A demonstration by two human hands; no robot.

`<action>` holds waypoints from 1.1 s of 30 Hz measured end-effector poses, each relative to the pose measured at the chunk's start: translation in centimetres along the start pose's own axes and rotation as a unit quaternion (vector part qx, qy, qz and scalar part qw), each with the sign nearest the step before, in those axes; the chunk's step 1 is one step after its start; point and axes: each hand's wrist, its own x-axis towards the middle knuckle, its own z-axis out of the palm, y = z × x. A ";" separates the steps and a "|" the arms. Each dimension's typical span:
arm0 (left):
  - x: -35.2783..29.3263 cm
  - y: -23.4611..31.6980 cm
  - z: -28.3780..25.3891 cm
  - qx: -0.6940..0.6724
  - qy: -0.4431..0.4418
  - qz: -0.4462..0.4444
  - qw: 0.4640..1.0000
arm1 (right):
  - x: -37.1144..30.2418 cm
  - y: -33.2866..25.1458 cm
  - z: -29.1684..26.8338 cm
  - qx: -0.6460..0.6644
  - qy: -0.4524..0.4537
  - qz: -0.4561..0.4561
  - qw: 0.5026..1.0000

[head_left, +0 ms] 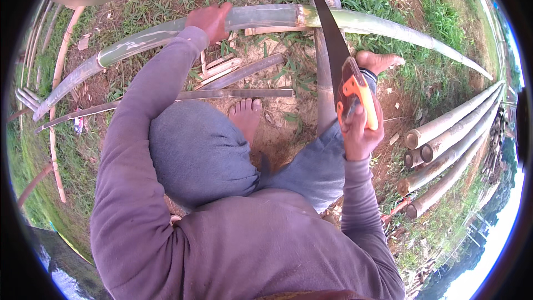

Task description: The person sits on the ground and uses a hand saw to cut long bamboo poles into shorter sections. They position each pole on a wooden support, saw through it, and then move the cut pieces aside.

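Green bamboo pole [264,17] runs left-right beyond your right hand [363,139], fingers wrapping the handsaw [335,39] slanting across; left hand [211,22] clasps pole.

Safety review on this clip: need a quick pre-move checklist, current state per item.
1. Left hand holding the green bamboo culm: ok.
2. Right hand grip on the saw's orange handle: ok.
3. Left hand apart from the curved saw blade: ok, the hand is left of the culm's brown node, the blade right of it.
4. Blade touching the culm: cannot tell; it crosses in front of it in this view.
5. Culm resting on the pole beneath: cannot tell, contact hidden.
6. Right foot protected: not ok, bare and near the blade in view.
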 end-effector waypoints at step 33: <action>0.1 0.6 0.5 -0.006 0.041 0.020 0.999 | 0.6 -0.2 2.3 -0.093 0.003 -0.014 0.996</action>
